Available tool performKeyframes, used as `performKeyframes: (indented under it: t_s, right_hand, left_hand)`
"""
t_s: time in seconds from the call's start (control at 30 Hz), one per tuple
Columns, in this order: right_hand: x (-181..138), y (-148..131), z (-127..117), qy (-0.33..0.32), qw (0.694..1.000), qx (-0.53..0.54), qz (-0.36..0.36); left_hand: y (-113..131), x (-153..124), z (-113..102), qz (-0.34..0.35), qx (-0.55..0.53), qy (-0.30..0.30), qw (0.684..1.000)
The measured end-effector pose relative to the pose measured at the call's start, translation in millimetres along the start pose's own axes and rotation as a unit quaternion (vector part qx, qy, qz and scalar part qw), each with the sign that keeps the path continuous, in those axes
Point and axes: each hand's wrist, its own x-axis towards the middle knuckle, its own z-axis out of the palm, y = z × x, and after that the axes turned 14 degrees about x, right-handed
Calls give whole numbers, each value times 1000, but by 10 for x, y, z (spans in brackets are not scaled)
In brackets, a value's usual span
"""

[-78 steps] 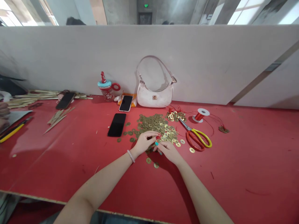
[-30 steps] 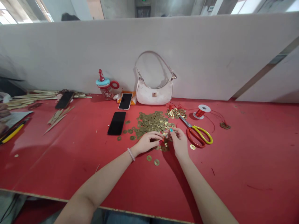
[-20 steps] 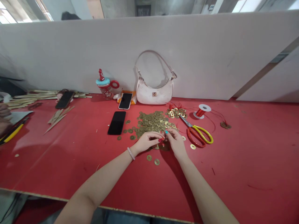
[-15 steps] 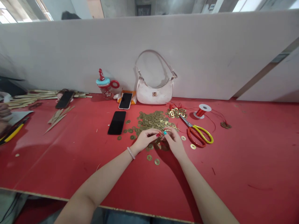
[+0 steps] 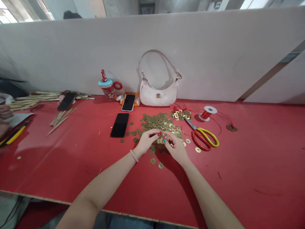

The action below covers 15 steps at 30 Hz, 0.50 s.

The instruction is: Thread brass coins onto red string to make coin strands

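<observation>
Both hands meet over a pile of brass-coloured coins with holes (image 5: 156, 121) on the red table. My left hand (image 5: 145, 141) is closed in a pinch, thumb against fingers. What lies in that pinch is too small to make out; red shows at the fingertips. My right hand (image 5: 176, 149) has its thumb apart from its fingers, and its forefinger reaches to the left fingertips. Just right of the pile are a bunch of coins tied with red thread (image 5: 181, 114) and scissors with one red and one yellow handle (image 5: 205, 138).
A spool of red thread (image 5: 207, 113) and a small tied coin bundle (image 5: 232, 127) lie to the right. Two phones, a black one (image 5: 119, 125) and a white-edged one (image 5: 129, 102), a cup (image 5: 109, 90) and a handbag (image 5: 159, 94) stand behind. Another person's hand (image 5: 5, 116) is far left.
My right thumb has moved away from the left fingertips and slightly down. My left hand keeps its pinch, with little movement. The view has shifted slightly.
</observation>
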Motion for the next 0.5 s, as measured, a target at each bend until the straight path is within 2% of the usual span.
performKeyframes:
  t_s: [0.5]
  right_hand:
    - [-6,-8,0,-12,997,-80,-18]
  left_hand:
    - [30,-6,-2,4,13,17,1000]
